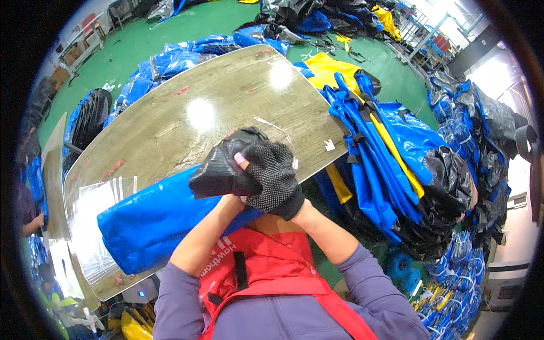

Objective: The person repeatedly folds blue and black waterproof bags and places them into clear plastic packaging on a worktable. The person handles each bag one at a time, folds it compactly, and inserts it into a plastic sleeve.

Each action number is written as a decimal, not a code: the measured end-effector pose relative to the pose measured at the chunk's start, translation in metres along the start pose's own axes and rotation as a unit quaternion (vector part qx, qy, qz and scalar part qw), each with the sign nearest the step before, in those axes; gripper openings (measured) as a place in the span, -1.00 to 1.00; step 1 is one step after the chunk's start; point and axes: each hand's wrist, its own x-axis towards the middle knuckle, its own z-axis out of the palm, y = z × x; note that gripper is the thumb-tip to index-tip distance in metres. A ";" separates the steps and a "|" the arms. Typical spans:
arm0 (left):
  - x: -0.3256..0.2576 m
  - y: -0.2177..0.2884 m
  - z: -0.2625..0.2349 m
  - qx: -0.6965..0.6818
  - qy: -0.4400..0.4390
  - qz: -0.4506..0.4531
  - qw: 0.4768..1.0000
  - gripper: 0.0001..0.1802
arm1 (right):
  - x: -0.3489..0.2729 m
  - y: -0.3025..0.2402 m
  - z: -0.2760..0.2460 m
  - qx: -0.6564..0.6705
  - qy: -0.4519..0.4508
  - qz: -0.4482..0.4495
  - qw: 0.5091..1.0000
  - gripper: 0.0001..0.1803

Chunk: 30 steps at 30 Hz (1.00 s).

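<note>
A folded blue bag-like piece of sheeting point(153, 224) lies across the near side of the table, in front of me. A black, shiny folded piece point(221, 170) is raised at its right end; whether the two are joined I cannot tell. My right hand point(275, 178), in a black dotted glove with one fingertip bare, is closed on the black piece's right side. My left hand point(242, 198) reaches up to the same piece from below. Its fingers are hidden behind the black piece and my right hand.
Clear plastic sleeves point(93, 221) lie at the left of the wood-patterned table point(226, 96). A white cord point(275, 127) and a small white tag point(330, 145) lie farther right. Blue, yellow and black bags point(379, 153) hang in a heap at the right edge. More bundles surround the table.
</note>
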 end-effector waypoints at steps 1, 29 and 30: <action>-0.019 0.012 -0.005 0.149 -0.024 0.046 0.987 -0.45 | 0.006 -0.009 0.007 -0.001 -0.011 -0.012 1.000 -0.21; -0.208 0.046 -0.152 0.695 0.068 -0.276 0.660 -0.30 | 0.000 -0.079 0.105 -0.088 -0.275 0.093 0.953 -0.17; -0.239 0.045 -0.171 0.751 0.124 -0.357 0.541 -0.26 | 0.000 -0.082 0.109 -0.120 -0.290 0.066 0.947 -0.19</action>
